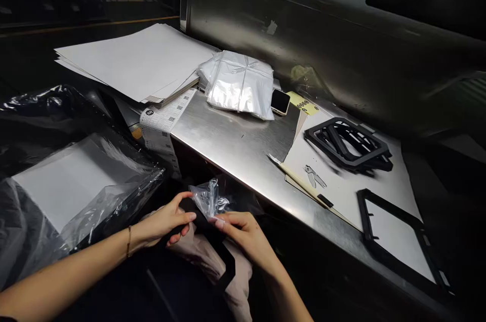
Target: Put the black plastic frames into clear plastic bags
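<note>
Bare steel (pixel 235 145) between bag bundle (pixel 239 84), frames (pixel 347 145)

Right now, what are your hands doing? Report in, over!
Left hand and right hand both pinching a small clear plastic bag over a black frame part in the lap. Steel table edge just ahead; nothing between hands.

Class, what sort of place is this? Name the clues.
Probably a factory packing bench: a steel worktable, stacked black plastic frames, a bundle of clear bags, and both hands handling a small bag.
</note>
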Motion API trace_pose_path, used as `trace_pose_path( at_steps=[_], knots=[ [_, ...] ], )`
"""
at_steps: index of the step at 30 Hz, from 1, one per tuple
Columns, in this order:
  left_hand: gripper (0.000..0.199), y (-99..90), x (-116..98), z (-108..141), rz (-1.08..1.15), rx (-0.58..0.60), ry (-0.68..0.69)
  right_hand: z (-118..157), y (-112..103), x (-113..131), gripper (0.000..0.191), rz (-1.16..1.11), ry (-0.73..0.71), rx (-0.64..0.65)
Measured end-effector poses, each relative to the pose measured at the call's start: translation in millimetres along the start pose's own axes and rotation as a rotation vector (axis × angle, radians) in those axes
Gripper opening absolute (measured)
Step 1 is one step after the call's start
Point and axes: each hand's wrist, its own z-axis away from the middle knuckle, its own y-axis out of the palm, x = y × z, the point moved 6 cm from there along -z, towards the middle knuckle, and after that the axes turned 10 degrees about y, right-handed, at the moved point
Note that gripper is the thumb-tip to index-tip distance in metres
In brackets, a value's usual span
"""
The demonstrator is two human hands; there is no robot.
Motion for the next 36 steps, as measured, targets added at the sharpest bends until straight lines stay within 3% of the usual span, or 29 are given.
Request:
trace_pose_path(
  at_steps=[4, 9, 13, 15, 18, 20, 22, 24, 26, 28, 31, 34, 36],
  knots=[
    [0.072, -2.2, 7, -1, -0.042, -0.006, -0.025, 20, 6, -3, 0.021, 0.136, -0.061, 0.103],
    [0.084, 1.8, 7, -13, -0.107, 0.060, -0.036, 11, 11, 0, 0.026, 0.191, -0.106, 0.091],
    [0.042, 2.9, 13, -22, -0.205, 0.079, -0.070, 9, 25, 5, 0.021, 0.226, -0.179, 0.241],
    [0.040, -2.9, 22, -21, -0.268, 0.050, -0.103, 12, 20, -10, 0.022, 0.257, -0.149, 0.143],
    [0.048, -15.5, 37, -15, -0.387, 0.038, -0.169, 22, 12, -49, 0.025, 0.300, -0.048, -0.147],
    [0.047, -25.4, 43, -11, -0.500, 0.047, -0.179, 32, 26, -74, 0.023, 0.300, -0.024, -0.220],
    [0.040, -37.4, 44, -6, -0.630, 0.031, -0.146, 41, 53, -89, 0.017, 0.272, -0.046, -0.180],
    [0.033, -50.2, 42, 0, -0.749, -0.007, -0.118, 46, 79, -93, 0.015, 0.235, -0.075, -0.122],
    [0.030, -60.5, 40, 7, -0.828, -0.027, -0.134, 47, 91, -90, 0.015, 0.197, -0.078, -0.109],
    [0.034, -64.7, 38, 14, -0.867, -0.009, -0.185, 41, 83, -83, 0.012, 0.162, -0.053, -0.144],
    [0.045, -56.8, 29, 24, -0.847, 0.062, -0.250, 25, 50, -69, 0.012, 0.123, -0.026, -0.212],
    [0.054, -45.0, 15, 37, -0.729, 0.114, -0.313, 11, 16, -46, 0.015, 0.096, -0.071, -0.246],
    [0.048, -41.7, 9, 45, -0.578, 0.168, -0.363, 9, 2, -27, 0.016, 0.078, -0.126, -0.247]
  ],
)
